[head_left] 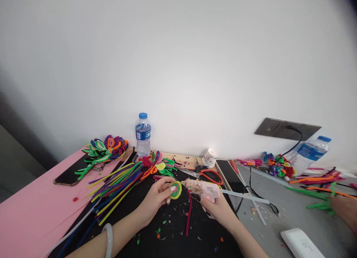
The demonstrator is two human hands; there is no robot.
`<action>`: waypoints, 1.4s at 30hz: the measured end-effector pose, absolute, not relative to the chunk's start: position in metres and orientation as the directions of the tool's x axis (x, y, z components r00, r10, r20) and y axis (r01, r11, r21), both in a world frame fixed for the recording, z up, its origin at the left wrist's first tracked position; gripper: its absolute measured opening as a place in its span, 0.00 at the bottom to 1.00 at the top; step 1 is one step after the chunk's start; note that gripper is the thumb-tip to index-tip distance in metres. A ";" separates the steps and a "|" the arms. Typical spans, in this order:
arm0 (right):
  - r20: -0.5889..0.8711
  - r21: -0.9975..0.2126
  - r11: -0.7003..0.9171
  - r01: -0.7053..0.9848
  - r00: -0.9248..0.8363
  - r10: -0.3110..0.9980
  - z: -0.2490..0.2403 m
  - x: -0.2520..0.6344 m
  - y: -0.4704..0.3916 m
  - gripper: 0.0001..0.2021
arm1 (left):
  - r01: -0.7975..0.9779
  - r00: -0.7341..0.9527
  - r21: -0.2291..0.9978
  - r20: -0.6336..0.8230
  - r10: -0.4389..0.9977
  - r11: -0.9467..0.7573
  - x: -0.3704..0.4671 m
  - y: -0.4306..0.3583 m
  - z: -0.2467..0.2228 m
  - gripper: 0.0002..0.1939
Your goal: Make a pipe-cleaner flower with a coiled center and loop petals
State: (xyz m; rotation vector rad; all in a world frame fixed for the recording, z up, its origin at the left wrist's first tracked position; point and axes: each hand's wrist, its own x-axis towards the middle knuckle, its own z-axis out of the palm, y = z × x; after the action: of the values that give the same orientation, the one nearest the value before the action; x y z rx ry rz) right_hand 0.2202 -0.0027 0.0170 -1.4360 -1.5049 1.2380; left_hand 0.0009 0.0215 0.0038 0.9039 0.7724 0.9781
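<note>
My left hand (160, 194) pinches a small coiled disc (176, 190) of green, pink and yellow pipe cleaner. In my right hand (216, 206) is a pale pink hot glue gun (205, 189), with a clear glue stick (245, 196) poking out of its back. The gun's nozzle points left and lies close to the disc's right edge; whether they touch, I cannot tell. A dark red pipe cleaner (189, 215) hangs or lies below the nozzle, on the black mat (167, 239).
Pipe cleaners (119, 187) fan out at the left, near a phone (71, 172). Behind are a bottle (143, 135), orange-handled scissors (210, 175) and a paper cup (209, 157). Another person's hand (344, 209) holds green pipe cleaners at the right, beyond a white box (301, 243).
</note>
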 end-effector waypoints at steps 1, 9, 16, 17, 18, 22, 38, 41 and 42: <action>-0.113 -0.950 -0.067 0.307 -0.135 0.984 0.016 0.220 -0.003 0.09 | -0.348 0.366 0.896 -0.140 0.920 0.275 0.001 0.022 0.004 0.14; 0.005 -0.939 0.010 0.343 -0.016 1.000 0.007 0.227 0.006 0.13 | -0.348 0.362 0.899 -0.133 0.923 0.266 0.001 0.023 -0.001 0.13; 0.242 -0.687 -0.040 0.725 0.281 0.929 0.032 0.256 0.017 0.15 | -0.379 0.358 0.883 -0.136 0.924 0.277 0.000 0.025 -0.006 0.12; 0.243 -0.636 -0.100 0.765 0.321 0.915 0.035 0.263 0.018 0.15 | -0.383 0.355 0.881 -0.136 0.925 0.277 0.000 0.024 -0.006 0.12; 0.239 -0.599 -0.152 0.786 0.356 0.904 0.037 0.271 0.019 0.15 | -0.387 0.352 0.880 -0.136 0.926 0.276 -0.001 0.024 -0.006 0.12; 0.180 -0.417 -0.393 0.819 0.498 0.848 0.041 0.304 0.022 0.18 | -0.393 0.350 0.877 -0.136 0.927 0.277 -0.001 0.024 -0.006 0.12; 0.177 -0.066 -0.660 0.749 0.660 0.731 0.023 0.371 0.027 0.22 | -0.331 0.352 0.908 -0.135 0.926 0.258 -0.003 0.018 0.002 0.13; 0.172 -0.042 -0.657 0.753 0.653 0.738 0.020 0.368 0.028 0.22 | -0.291 0.369 0.925 -0.127 0.921 0.245 -0.003 0.017 0.005 0.13; 0.176 -0.032 -0.650 0.759 0.645 0.744 0.021 0.367 0.028 0.22 | -0.284 0.376 0.927 -0.127 0.918 0.245 -0.002 0.016 0.006 0.14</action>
State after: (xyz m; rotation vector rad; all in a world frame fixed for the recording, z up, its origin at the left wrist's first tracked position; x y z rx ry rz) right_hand 0.3671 0.0280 0.0209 -2.7552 -1.2632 -0.2239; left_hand -0.0025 0.0163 0.0058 0.9816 0.7988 0.9519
